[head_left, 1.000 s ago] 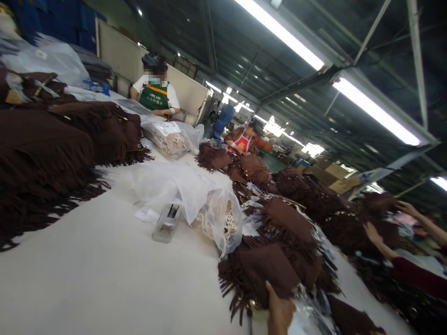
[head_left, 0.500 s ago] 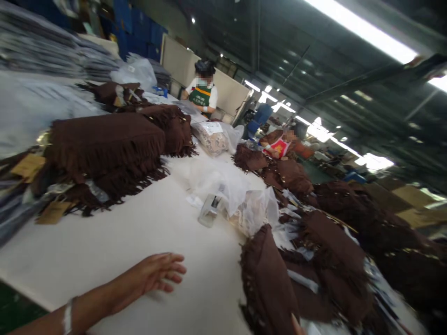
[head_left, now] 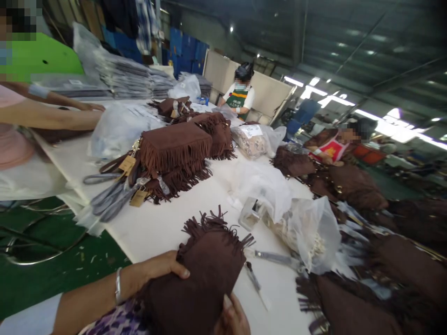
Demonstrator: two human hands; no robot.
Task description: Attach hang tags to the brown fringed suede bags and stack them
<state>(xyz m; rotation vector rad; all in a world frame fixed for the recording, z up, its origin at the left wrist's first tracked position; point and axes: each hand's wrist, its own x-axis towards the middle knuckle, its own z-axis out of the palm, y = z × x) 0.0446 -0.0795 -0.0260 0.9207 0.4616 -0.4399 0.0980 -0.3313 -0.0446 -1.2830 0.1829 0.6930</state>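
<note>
Brown fringed bag point(head_left: 206, 265) held up in front of person, above near edge of white surface point(head_left: 139, 235), fringe pointing away. Left hand point(head_left: 162, 269) — grip closed on bag's left edge, thumb lying on top. Right hand point(head_left: 234, 316) — grip closed around lower right edge, thumb on top, fingers partly cut off by frame. Just beyond right edge: thin dark-tipped tool point(head_left: 255, 281). Farther off: stacked fringed bags point(head_left: 176, 142) at left, clear plastic bag point(head_left: 326, 228) at right.

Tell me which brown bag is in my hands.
The bag at bottom centre, between your left hand and right hand; the other brown bags touch neither.
</note>
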